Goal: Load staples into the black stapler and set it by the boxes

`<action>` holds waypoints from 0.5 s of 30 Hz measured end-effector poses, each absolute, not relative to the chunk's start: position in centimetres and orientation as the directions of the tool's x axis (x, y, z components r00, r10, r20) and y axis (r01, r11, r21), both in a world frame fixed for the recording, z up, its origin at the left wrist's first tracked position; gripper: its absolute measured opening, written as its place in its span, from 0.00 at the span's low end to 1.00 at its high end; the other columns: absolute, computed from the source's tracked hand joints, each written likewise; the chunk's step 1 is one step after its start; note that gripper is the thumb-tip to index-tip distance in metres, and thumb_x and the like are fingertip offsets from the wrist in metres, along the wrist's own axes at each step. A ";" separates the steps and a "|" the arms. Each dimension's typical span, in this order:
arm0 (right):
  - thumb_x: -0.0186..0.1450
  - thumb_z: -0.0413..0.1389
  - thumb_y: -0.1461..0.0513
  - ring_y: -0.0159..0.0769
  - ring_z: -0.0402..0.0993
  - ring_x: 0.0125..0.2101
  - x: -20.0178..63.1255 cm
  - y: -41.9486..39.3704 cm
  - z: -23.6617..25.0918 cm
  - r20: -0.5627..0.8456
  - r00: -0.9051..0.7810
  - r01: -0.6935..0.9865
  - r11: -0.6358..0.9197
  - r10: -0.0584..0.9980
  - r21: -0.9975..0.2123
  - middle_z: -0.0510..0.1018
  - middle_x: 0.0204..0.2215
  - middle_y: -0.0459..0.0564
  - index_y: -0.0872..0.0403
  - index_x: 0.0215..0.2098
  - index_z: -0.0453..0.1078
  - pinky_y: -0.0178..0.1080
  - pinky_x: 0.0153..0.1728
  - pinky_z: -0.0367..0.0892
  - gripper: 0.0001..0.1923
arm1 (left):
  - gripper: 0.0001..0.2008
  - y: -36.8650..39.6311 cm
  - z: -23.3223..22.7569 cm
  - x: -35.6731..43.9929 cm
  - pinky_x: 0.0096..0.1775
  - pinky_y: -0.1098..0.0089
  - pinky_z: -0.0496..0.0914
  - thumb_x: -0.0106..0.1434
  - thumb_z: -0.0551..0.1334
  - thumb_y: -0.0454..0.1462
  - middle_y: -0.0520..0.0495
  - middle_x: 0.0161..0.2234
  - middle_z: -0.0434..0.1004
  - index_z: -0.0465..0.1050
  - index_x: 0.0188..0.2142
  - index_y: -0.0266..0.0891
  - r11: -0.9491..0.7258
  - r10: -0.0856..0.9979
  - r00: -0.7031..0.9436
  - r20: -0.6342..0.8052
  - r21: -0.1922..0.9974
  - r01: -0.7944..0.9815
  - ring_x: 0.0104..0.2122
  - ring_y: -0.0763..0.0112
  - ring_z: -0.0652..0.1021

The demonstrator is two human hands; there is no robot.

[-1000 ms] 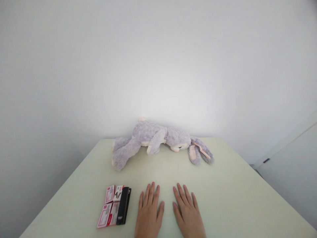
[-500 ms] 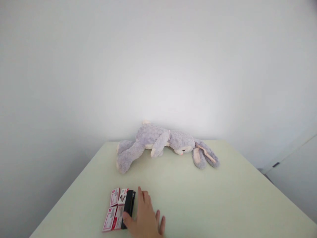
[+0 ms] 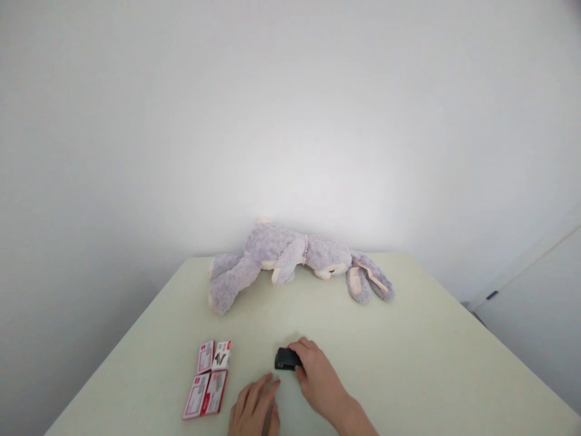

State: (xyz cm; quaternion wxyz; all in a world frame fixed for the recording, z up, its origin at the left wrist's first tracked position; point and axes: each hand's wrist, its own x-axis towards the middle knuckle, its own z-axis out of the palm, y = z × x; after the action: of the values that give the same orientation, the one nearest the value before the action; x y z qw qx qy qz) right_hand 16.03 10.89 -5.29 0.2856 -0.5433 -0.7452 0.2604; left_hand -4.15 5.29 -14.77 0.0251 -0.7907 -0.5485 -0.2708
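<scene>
Right hand (image 3: 318, 375) gripping black stapler (image 3: 285, 359)

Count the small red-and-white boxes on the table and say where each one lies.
4, in a two-by-two cluster near the table's left front: far left, far right, near left, near right. None looks hidden; the left hand rests beside them.

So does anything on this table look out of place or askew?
The plush rabbit lies flopped on its side at the table's far edge, ears splayed. Otherwise nothing is spilled or damaged; the right hand grips a black stapler.
</scene>
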 end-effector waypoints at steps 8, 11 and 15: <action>0.61 0.58 0.61 0.49 0.61 0.66 15.7 11.5 -6.8 0.213 -0.078 0.672 0.209 0.974 -0.710 0.77 0.56 0.51 0.48 0.52 0.72 0.63 0.70 0.33 0.20 | 0.28 7.9 -16.6 1.4 0.64 0.47 0.59 0.60 0.62 0.40 0.47 0.64 0.71 0.71 0.61 0.49 -0.352 0.853 0.259 0.453 0.134 0.927 0.63 0.52 0.68; 0.60 0.62 0.58 0.51 0.66 0.62 13.9 12.0 -7.4 0.280 0.093 0.628 0.161 0.956 -0.761 0.81 0.49 0.51 0.49 0.42 0.75 0.65 0.69 0.29 0.11 | 0.30 7.9 -16.8 1.2 0.66 0.42 0.53 0.59 0.63 0.41 0.45 0.64 0.71 0.70 0.62 0.48 -0.340 0.867 0.251 0.431 0.141 0.930 0.64 0.50 0.68; 0.63 0.61 0.52 0.50 0.70 0.60 14.8 12.8 -7.9 0.243 0.295 0.283 0.159 0.924 -0.946 0.80 0.54 0.54 0.51 0.48 0.76 0.61 0.69 0.43 0.17 | 0.30 7.7 -15.5 0.9 0.67 0.38 0.46 0.64 0.60 0.44 0.48 0.68 0.64 0.65 0.66 0.53 -0.292 0.886 0.204 0.416 0.161 0.943 0.65 0.49 0.66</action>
State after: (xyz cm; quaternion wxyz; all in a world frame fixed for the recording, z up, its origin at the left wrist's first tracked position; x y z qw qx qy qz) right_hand 14.79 12.82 -7.88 0.5566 -0.5811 -0.5192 0.2880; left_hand 0.92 7.72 -15.53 0.0640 -0.7732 -0.5914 -0.2199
